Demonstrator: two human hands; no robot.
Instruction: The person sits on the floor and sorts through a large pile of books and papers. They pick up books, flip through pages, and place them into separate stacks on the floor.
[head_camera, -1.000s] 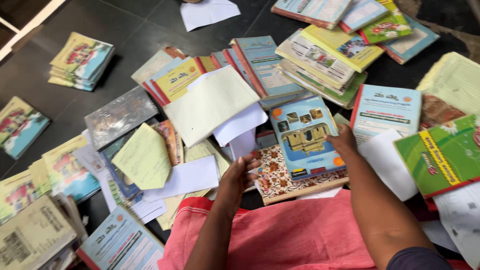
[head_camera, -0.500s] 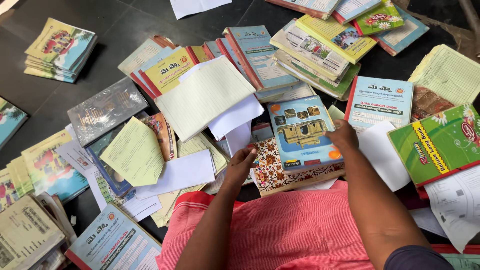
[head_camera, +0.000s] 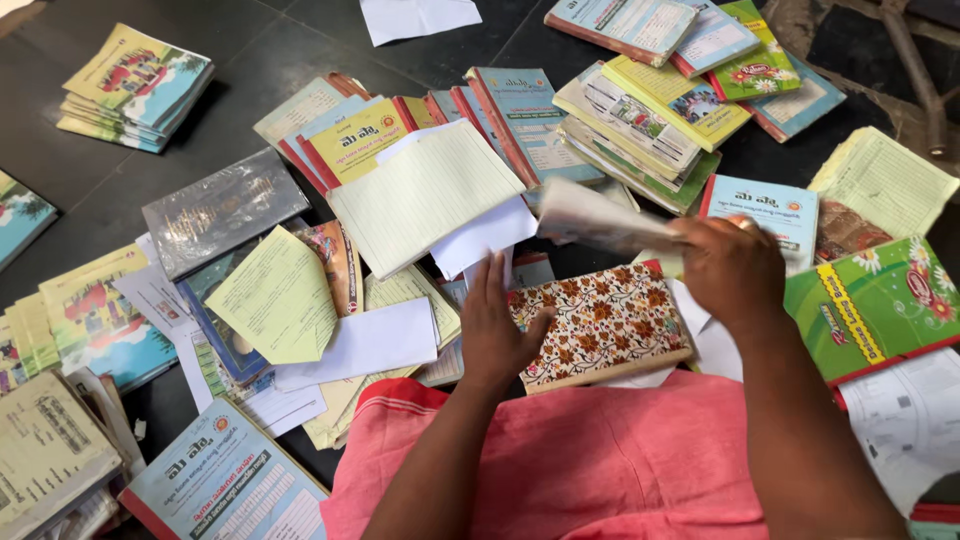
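Right hand (head_camera: 735, 272) is now lifting the blue book (head_camera: 600, 222), grip closed on it, uncovering the floral book (head_camera: 600, 320); left hand (head_camera: 495, 325), open, is pressing that one flat.

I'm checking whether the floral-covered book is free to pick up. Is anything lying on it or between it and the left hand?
Nothing visible lies on the floral-covered book. The left hand rests at its left edge, thumb on the cover. The right hand holds a thin book above its far edge, apart from it.
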